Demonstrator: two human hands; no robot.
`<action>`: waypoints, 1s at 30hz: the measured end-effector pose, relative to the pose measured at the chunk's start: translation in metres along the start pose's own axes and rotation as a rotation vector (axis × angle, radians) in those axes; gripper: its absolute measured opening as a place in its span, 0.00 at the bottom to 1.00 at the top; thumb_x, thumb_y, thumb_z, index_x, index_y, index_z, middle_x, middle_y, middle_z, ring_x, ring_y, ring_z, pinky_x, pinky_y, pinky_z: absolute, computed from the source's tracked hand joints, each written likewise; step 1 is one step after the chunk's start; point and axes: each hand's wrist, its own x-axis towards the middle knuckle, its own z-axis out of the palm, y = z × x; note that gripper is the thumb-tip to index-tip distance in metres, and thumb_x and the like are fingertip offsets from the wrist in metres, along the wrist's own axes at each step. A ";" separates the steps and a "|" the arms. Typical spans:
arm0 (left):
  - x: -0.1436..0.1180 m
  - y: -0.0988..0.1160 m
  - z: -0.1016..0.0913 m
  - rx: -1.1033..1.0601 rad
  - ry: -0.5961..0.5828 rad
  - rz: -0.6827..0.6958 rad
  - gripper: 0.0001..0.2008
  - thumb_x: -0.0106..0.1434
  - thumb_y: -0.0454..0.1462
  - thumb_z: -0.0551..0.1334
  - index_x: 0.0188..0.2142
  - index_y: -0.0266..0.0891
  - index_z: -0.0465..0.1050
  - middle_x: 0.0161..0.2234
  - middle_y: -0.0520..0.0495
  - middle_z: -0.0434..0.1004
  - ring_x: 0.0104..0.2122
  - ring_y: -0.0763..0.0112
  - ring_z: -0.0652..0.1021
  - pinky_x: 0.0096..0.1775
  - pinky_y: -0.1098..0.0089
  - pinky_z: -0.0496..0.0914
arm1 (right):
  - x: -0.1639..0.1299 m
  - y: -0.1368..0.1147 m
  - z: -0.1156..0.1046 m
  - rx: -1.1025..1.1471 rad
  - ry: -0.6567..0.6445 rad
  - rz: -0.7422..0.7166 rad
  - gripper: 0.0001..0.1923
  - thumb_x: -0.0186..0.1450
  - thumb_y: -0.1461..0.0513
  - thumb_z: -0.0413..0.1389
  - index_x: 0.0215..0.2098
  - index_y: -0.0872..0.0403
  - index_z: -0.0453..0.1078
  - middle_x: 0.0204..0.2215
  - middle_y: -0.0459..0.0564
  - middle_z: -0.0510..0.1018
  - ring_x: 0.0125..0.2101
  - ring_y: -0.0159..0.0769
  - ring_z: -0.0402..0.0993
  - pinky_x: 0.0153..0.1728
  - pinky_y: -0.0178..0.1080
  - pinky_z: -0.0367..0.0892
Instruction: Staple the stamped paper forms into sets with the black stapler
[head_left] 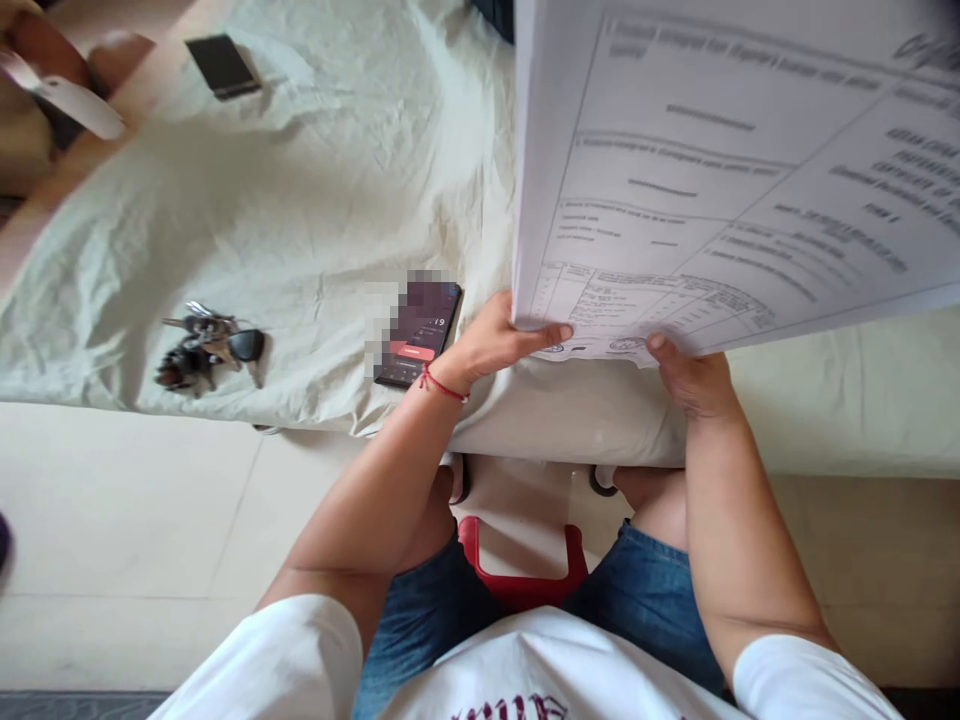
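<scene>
A stack of printed paper sheets (720, 170) with tables and lines of text is lifted close to the camera, filling the upper right. My left hand (499, 340) pinches its lower left corner, thumb on top. My right hand (694, 375) grips the lower edge a little to the right, thumb on the page. A red thread is tied around my left wrist. Both hands hover over the near edge of a bed covered with a pale sheet (315, 200).
A phone with a lit screen (420, 332) lies on the sheet just left of my left hand. A bunch of keys (210, 345) lies further left. A dark phone (223, 66) rests at the far side. A red stool (523, 565) is under me on the tiled floor.
</scene>
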 end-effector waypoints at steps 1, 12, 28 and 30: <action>0.001 0.000 0.003 0.007 -0.020 -0.002 0.27 0.60 0.55 0.87 0.50 0.43 0.89 0.50 0.38 0.93 0.53 0.39 0.90 0.56 0.44 0.88 | -0.001 0.001 -0.002 -0.015 0.011 -0.010 0.39 0.60 0.36 0.80 0.66 0.32 0.82 0.64 0.48 0.89 0.82 0.58 0.69 0.85 0.65 0.64; -0.003 -0.005 0.023 -0.024 -0.075 -0.003 0.24 0.62 0.53 0.85 0.48 0.43 0.87 0.48 0.39 0.92 0.59 0.37 0.88 0.61 0.41 0.86 | -0.006 0.004 -0.013 0.015 0.089 0.022 0.43 0.57 0.41 0.84 0.68 0.32 0.82 0.63 0.45 0.90 0.75 0.58 0.79 0.81 0.63 0.72; -0.008 0.014 0.022 -0.214 -0.029 -0.149 0.26 0.63 0.53 0.84 0.53 0.40 0.90 0.57 0.37 0.92 0.64 0.35 0.86 0.70 0.38 0.78 | -0.011 0.003 -0.021 -0.083 0.084 0.062 0.43 0.60 0.32 0.77 0.67 0.35 0.83 0.60 0.49 0.91 0.72 0.62 0.83 0.79 0.68 0.74; -0.008 0.016 0.019 -0.183 -0.052 -0.194 0.27 0.62 0.50 0.84 0.54 0.39 0.89 0.60 0.37 0.91 0.64 0.34 0.85 0.69 0.38 0.78 | -0.012 0.002 -0.021 -0.125 0.067 0.061 0.44 0.60 0.32 0.77 0.69 0.36 0.82 0.61 0.52 0.91 0.72 0.64 0.82 0.78 0.71 0.75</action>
